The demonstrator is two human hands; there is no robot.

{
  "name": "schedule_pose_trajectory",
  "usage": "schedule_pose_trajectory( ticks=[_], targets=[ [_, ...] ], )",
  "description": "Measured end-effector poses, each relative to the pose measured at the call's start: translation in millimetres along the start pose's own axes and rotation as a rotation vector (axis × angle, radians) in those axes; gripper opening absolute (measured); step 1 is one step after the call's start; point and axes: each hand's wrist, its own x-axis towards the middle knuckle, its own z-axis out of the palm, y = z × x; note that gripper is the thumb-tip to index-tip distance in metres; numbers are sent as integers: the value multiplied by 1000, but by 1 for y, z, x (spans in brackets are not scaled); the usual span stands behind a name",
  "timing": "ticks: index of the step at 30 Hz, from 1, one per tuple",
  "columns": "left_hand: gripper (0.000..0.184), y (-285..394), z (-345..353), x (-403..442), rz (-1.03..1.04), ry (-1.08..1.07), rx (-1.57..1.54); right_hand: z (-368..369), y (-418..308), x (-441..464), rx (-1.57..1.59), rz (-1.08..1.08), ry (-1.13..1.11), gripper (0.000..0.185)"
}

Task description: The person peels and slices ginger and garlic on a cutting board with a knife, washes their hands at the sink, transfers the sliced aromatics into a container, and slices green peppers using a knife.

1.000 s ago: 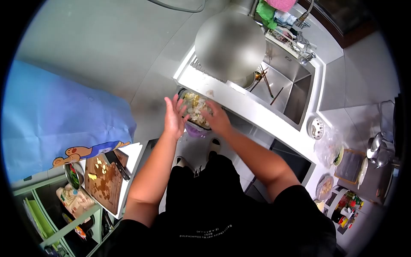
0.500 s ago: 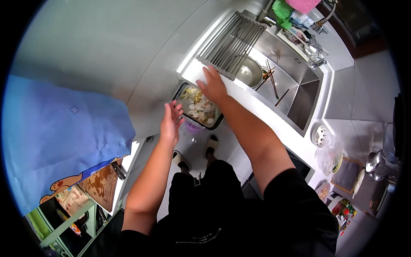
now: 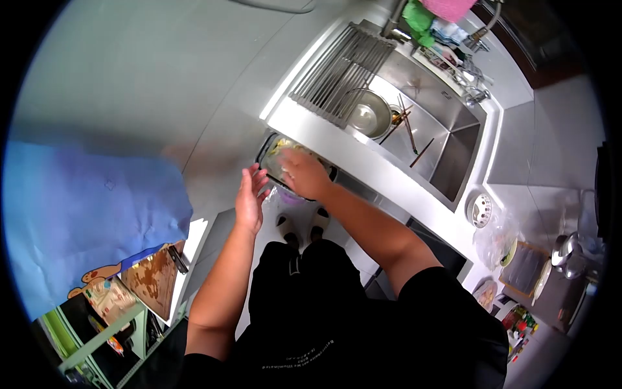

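Observation:
Fingers spread, my left hand (image 3: 249,200) is at the near left rim of a dark-rimmed waste bin (image 3: 260,154) and holds nothing. Over the bin's opening is my right hand (image 3: 303,172), slightly blurred, with its fingers stretched out and no object visible in it. It covers much of the food scraps (image 3: 280,144) inside. To the right, the steel sink (image 3: 447,175) contains a round metal pot (image 3: 369,115) and several chopsticks (image 3: 409,133). A roll-up drying rack (image 3: 346,71) lies across the sink's left end, partly above the pot.
A white counter edge (image 3: 382,170) runs beside the bin. On the left, a blue cloth cover (image 3: 97,214) hangs above a shelf unit with a stained cutting board (image 3: 150,285) and a knife (image 3: 177,259). A white strainer basket (image 3: 480,211) and plastic bag (image 3: 495,243) sit right of the sink.
My right hand has moved down and left from the counter edge to above the bin. My left hand has shifted slightly downward in view. The camera view has tilted a little.

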Motion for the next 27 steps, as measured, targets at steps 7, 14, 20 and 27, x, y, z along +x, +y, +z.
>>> schedule_pose_trajectory(
  ticks=[7,14,20,27],
  targets=[
    [58,36,29,24,50,-147,90,-9,-4,-2,-235,76,193,48],
    [51,39,20,24,25,-175,184,38,19,-29,32,96,-176,47],
    [49,21,-9,33,-33,-159,240,52,40,-29,-240,411,-614,53],
    [47,22,-9,32,-52,-160,266,50,29,-31,-253,220,-199,45]
  ],
)
